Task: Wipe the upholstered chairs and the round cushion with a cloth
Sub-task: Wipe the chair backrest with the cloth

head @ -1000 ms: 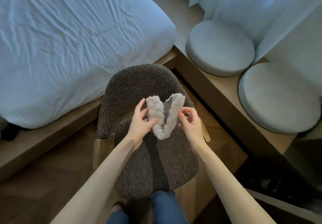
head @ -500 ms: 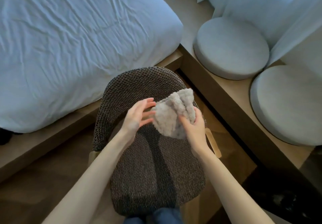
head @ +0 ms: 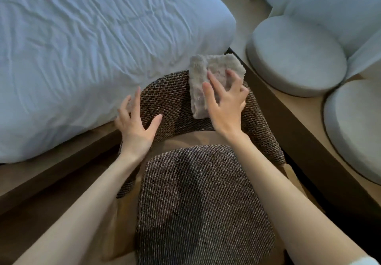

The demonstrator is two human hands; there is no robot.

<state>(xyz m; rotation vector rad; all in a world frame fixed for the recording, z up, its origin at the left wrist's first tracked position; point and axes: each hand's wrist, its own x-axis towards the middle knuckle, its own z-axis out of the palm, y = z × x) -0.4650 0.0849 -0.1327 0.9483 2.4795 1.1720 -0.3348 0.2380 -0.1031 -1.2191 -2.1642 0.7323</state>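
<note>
Up off the seat and onto the backrest goes the cloth: half a second back it was bunched in mid-air between both hands, now it lies folded flat over the top right of the chair back. Right hand is on it, fingers spread and palm pressing down, no pinch at all. Left hand has let go of the cloth and sits open, fingers splayed, on the left side of the backrest, looks like bracing. As for progress, I'd call this the very start: the first stroke on the first chair is only just being set up, with the seat below and the rest of the back unwiped as far as anyone can tell. Two round cushions wait on the ledge at far right, untouched, and no other chair is in view. Folded, the cloth is a rough rectangle, long axis running near to far, leaning slightly right at its far end, which overhangs the top rim toward the bed.
</note>
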